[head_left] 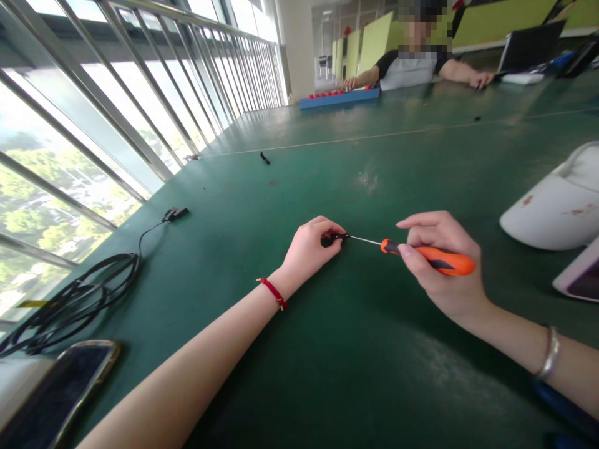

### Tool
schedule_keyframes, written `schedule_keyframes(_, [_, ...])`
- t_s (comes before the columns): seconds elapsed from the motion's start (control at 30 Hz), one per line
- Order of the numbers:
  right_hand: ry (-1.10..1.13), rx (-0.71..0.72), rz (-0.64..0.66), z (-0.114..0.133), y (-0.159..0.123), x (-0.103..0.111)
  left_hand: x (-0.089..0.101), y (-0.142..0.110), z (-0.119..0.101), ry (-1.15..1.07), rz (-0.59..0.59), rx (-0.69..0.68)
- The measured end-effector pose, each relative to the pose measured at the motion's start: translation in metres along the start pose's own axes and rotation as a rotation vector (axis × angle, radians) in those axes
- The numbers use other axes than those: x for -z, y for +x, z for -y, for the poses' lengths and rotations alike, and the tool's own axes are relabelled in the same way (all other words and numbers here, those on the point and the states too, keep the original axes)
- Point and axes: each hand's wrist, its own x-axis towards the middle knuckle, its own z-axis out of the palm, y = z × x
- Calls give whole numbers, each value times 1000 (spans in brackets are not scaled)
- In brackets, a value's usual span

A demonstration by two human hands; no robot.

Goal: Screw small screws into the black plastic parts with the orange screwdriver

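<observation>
My left hand (312,244) is closed around a small black part (333,239), pinching it just above the green table. Most of that part is covered by the fingers, so its kind does not show. In my right hand (444,262) lies a screwdriver (449,260) with an orange and black handle, gripped between thumb and fingers. Its thin metal shaft points left, and the tip meets the right end of the black part. The right index finger stretches out above the handle.
A coiled black cable (93,299) and a phone (60,393) lie at the left, near a metal railing (154,81). A white object (556,199) stands at the right. Across the green table (234,187), a person (412,68) sits by a blue tray (339,98). A small black piece (264,158) lies farther back.
</observation>
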Motion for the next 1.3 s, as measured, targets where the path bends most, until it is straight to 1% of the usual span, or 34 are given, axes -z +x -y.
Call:
schedule_keyframes(0.07, [-67, -2, 9, 3, -1, 1, 0, 0, 0, 0, 1, 0])
schedule_keyframes(0.13, [-85, 11, -12, 3, -2, 0, 0, 0, 0, 4, 2, 1])
schedule_keyframes(0.3, [37, 60, -116, -6, -2, -1, 1, 0, 0, 18, 5, -3])
schedule_keyframes(0.37, [63, 43, -91, -6, -1, 0, 1, 0, 0, 20, 10, -2])
schedule_keyframes(0.47, [9, 19, -7, 0, -1, 2, 0, 0, 0, 10, 9, 2])
schedule_keyframes(0.57, [-44, 38, 14, 5, -2, 3, 0, 0, -1, -21, 11, -5])
schedule_keyframes(0.67, [-61, 64, -37, 2, -3, 2, 1, 0, -2, -48, 11, -2])
schedule_keyframes(0.8, [23, 101, -117, -8, -2, 0, 1, 1, -1, -67, 10, 14])
schedule_keyframes(0.9, [57, 68, -92, -9, -1, 0, 1, 1, 0, -71, 14, 21])
schedule_keyframes(0.97, [8, 48, -52, -5, -1, 2, 1, 1, 0, -75, 11, 22])
schedule_keyframes(1.07, [-75, 67, 0, 0, -3, 3, 1, 1, -1, -79, 10, 23])
schedule_keyframes(1.1, [-87, 80, -3, 1, -3, 3, 1, 1, -1, -78, 11, 24])
schedule_keyframes(1.17, [-80, 104, -61, -1, -4, 2, 1, 1, -1, -71, 12, 24])
schedule_keyframes(1.23, [-26, 116, -141, -5, -3, 0, 1, 1, -1, -66, 10, 21])
schedule_keyframes(1.3, [53, 113, -159, -9, -1, -2, 1, 1, 0, -60, 5, 15])
